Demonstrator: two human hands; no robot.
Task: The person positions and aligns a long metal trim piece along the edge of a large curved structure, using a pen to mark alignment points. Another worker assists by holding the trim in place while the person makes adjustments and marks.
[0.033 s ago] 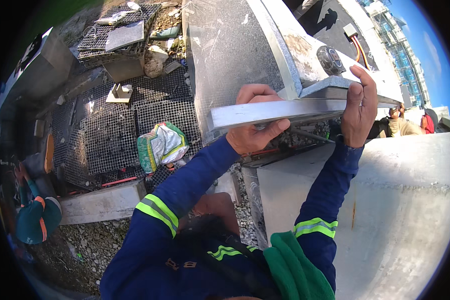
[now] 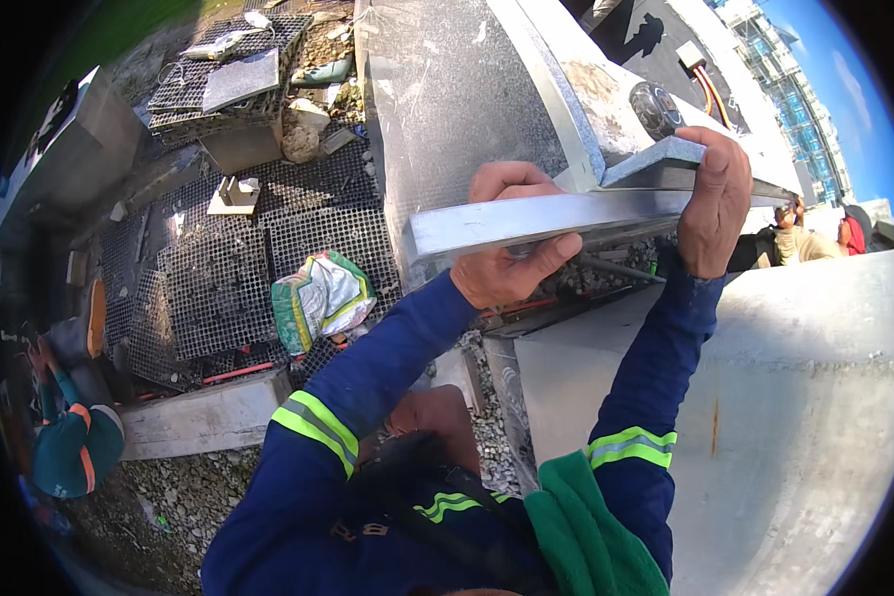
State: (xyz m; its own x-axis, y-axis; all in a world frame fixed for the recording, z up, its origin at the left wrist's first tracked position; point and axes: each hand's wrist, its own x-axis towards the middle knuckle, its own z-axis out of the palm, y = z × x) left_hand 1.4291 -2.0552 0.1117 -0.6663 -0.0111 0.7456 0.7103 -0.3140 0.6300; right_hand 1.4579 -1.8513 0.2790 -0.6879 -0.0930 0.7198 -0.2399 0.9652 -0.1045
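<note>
A long silver metal bar (image 2: 556, 220) lies crosswise below a speckled grey panel (image 2: 447, 94) and pale edge strip (image 2: 551, 94). My left hand (image 2: 492, 273) is closed on the bar's left part, thumb underneath, fingers curled behind it. My right hand (image 2: 713, 214) is closed around the bar's right part and a short speckled strip (image 2: 651, 159) resting along it; its fingers reach over the top. A round black tape measure (image 2: 656, 109) sits on the stained pale surface just above that strip.
A concrete block (image 2: 785, 397) fills the lower right. Black grids (image 2: 214, 288), a crumpled sack (image 2: 323, 298) and a concrete beam (image 2: 194, 417) lie left. A co-worker in teal (image 2: 74, 447) crouches at far left, another (image 2: 805, 243) at right. Scaffolding (image 2: 785, 89) stands beyond.
The view has tilted slightly. My right fingers sit a little further left and higher over the short strip; both hands still hold on.
</note>
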